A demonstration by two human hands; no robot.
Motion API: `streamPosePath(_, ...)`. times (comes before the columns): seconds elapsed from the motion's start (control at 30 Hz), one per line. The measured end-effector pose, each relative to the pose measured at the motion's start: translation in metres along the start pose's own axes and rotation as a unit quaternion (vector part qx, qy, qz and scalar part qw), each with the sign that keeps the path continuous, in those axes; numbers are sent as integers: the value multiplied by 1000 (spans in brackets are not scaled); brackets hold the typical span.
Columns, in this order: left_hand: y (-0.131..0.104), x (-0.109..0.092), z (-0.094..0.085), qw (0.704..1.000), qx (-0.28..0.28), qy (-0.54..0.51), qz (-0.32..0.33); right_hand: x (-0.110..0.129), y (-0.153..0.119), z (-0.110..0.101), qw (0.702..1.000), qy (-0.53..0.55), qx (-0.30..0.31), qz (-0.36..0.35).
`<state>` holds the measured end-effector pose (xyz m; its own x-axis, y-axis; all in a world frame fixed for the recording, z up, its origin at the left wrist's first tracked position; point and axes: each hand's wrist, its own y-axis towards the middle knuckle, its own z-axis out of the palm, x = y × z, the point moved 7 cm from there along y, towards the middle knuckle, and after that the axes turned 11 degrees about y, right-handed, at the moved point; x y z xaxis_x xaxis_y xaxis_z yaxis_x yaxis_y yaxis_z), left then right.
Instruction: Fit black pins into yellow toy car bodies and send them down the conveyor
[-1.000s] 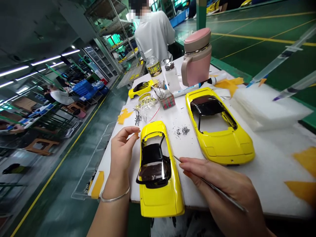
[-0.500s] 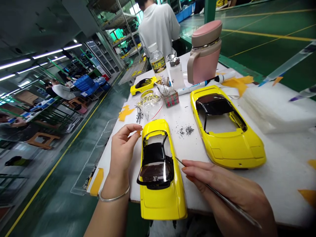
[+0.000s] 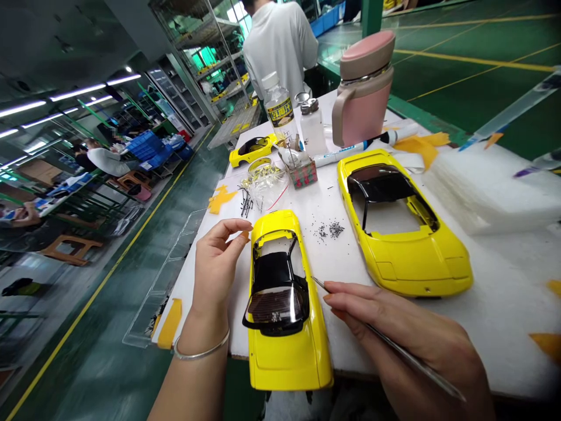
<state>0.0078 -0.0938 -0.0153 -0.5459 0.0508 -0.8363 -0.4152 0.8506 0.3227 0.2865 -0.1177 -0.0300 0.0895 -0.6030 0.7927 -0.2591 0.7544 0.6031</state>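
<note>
While gripping a slim metal tool [image 3: 432, 375] pen-style in the closed right hand [image 3: 421, 336], pointing its tip at the right edge of a yellow car body [image 3: 284, 354] lying lengthwise between both hands on the white bench [image 3: 307, 204]. Holding the left hand [image 3: 214, 263] half curled just beside the left edge, bringing thumb and forefinger almost together; unable to tell whether pinching or touching anything.

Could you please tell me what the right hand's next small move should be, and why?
Probably press the thin metal tool gently inward: its tip, held by the right hand, is at the side of the nearer yellow car body, with the left hand at the opposite side.
</note>
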Motion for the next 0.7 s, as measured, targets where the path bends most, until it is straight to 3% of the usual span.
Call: streamPosePath(0.7,1,-3,0,1000,1,-2,10,1,-1,0,1000,-15,0,4)
